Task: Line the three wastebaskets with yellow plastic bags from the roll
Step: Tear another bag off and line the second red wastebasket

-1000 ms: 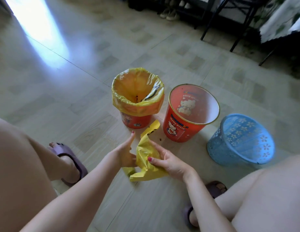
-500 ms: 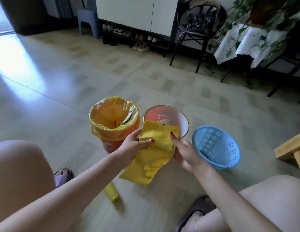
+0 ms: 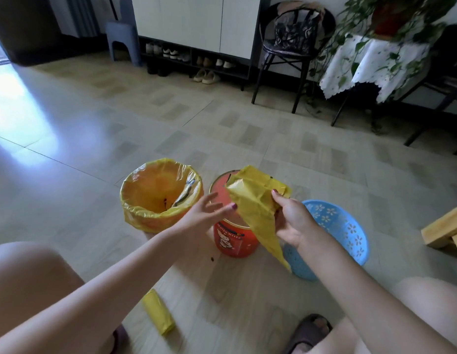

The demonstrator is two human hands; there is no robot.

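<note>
Right hand [image 3: 291, 221] pinches a loose yellow bag [image 3: 255, 200], holding it up over the red wastebasket [image 3: 235, 241] while its tail hangs down toward the blue wastebasket [image 3: 344, 231] just to the right. My left hand [image 3: 204, 218] is spread wide, fingers apart, gripping nothing (I can't tell if its tips touch the plastic). On the left I see the lined wastebasket [image 3: 161, 195], yellow film folded over its rim. Down by my foot, the roll [image 3: 158, 311] lies on the floor [image 3: 94, 139].
</note>
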